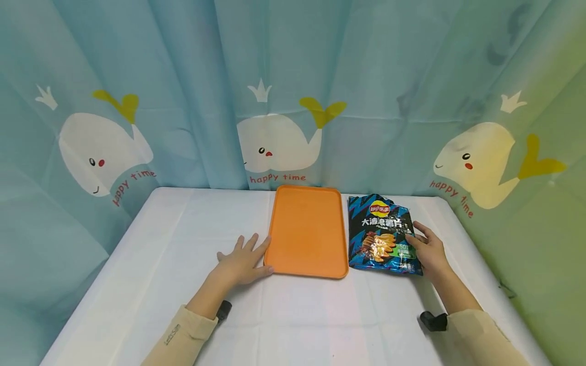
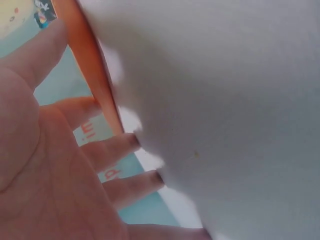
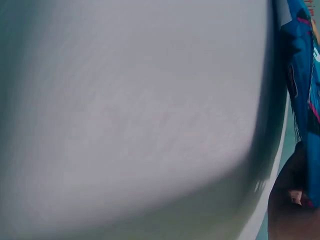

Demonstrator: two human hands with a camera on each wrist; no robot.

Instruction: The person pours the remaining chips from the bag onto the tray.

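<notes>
An orange tray (image 1: 308, 231) lies on the white table, near its back edge. My left hand (image 1: 241, 262) is beside the tray with fingers spread, its thumb and index finger at the tray's left rim. In the left wrist view the palm shows, with fingertips along the tray's orange side (image 2: 92, 65). Just right of the tray is a blue and black bag of potato chips (image 1: 382, 236), its printed front facing up. My right hand (image 1: 432, 250) grips the bag's right edge, thumb on the front. The right wrist view shows the chip bag (image 3: 302, 75) edge-on, with part of the hand below it.
A white cloth covers the table (image 1: 293, 320). Behind and on both sides hangs a blue-green curtain (image 1: 192, 61) printed with whales. A black wrist device (image 1: 433, 321) sits at the right sleeve, and another (image 1: 224, 311) at the left one.
</notes>
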